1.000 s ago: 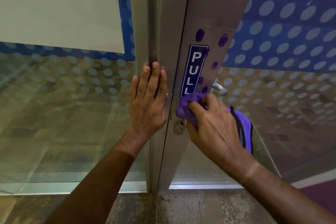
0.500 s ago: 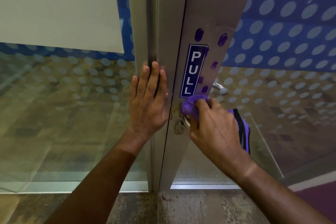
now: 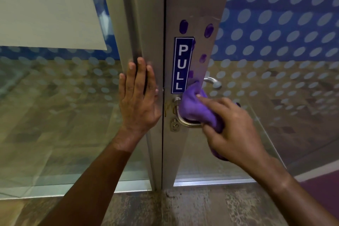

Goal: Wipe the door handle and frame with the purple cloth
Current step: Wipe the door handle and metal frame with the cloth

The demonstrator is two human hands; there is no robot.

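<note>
Now my right hand (image 3: 236, 126) has slid the purple cloth (image 3: 195, 108) off the bottom of the PULL sticker (image 3: 181, 65) & down onto the door handle (image 3: 185, 122) itself. A sec ago the wad sat higher, up by the sticker's lower edge; now it's bunched inside the handle's curve, covering the top part, w/ the lower metal bar showing beneath it. My fingers are curled tight round the cloth, forefinger pressing it forward. So, I'd say the handle pass is underway; the frame prob isn't done yet.

My left hand (image 3: 139, 97) hasn't budged: flat, fingers straight, palm pressed on the frame (image 3: 146, 24) just left of the door seam, bracing it, holding nothing.

Around: keyhole cylinder (image 3: 175, 126) just below-left of the handle, touching nothing. A second lever (image 3: 212, 81) shows thru the glass on the far side, right of the sticker. Purple smudge marks (image 3: 209, 30) dot the metal stile above the sticker, not reached by the cloth. In my way: the sticker edge could catch the cloth, & my own left hand covers a patch of frame that I'll need to wipe.
</note>
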